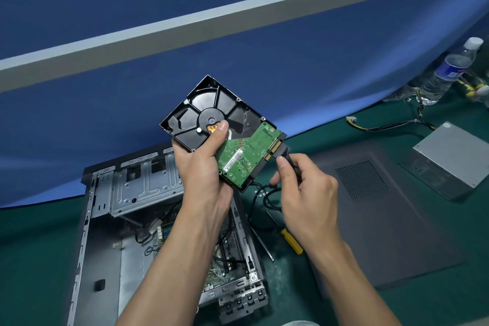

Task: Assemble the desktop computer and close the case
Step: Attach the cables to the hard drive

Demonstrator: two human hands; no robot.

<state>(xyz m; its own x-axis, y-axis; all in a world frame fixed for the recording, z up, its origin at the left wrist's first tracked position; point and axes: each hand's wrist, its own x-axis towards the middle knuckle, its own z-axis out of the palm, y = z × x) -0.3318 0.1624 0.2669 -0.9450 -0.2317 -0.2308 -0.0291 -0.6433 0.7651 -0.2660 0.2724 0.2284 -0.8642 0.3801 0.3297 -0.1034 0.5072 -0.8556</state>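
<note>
Open computer case (103,219) lies on its side at the left of the counter (31,246). Above it, the left hand (203,174) grips the hard drive (206,103), circuit board up. The right hand (307,193) pinches a black cable connector (284,154) at the drive's port edge. Side panel (383,219) lies flat further right, with the power supply (455,156) near the right edge.

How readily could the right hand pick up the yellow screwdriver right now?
Probably not straight away: the right hand is pinching the black connector at the hard drive. Once it lets go, likely yes; the screwdriver lies uncovered on the mat just beneath it, beside the case.
</note>
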